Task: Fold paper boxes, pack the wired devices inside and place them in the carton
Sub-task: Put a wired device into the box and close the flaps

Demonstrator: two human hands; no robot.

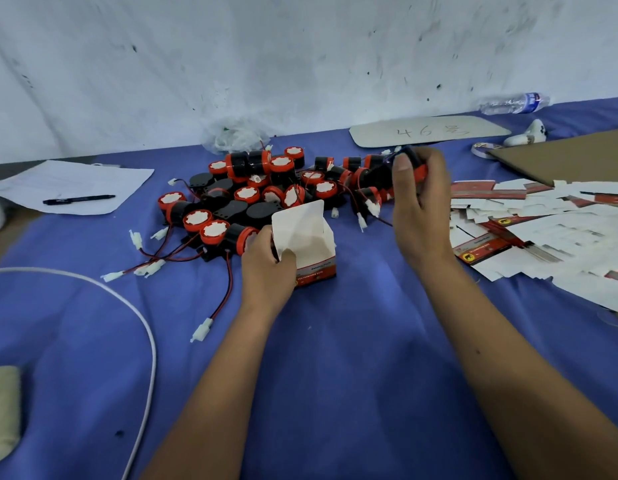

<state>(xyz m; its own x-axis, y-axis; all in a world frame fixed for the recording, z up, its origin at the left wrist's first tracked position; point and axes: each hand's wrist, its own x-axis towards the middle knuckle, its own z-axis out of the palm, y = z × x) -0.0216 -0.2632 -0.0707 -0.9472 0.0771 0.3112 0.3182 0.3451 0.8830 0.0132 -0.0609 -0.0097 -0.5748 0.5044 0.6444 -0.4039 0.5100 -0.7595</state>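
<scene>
Left hand (267, 263) grips the open box (309, 249) just below the device pile (266, 188); right hand (416, 206) grasps one device (413, 161) right of it.

We see a heap of round black-and-red wired devices (266, 188) on the blue cloth-covered table (335, 341); just in front of the heap our left hand (266, 268) grips an upright white paper box with a red band (306, 244), its top flaps open; to the right of the heap our right hand (416, 202) grips one black-and-red device (413, 164), lifted above the cloth; further right of the heap lie flat white-and-red box blanks (543, 223); left of the heap a black marker pen (79, 199) rests on a white paper sheet (72, 185).
</scene>
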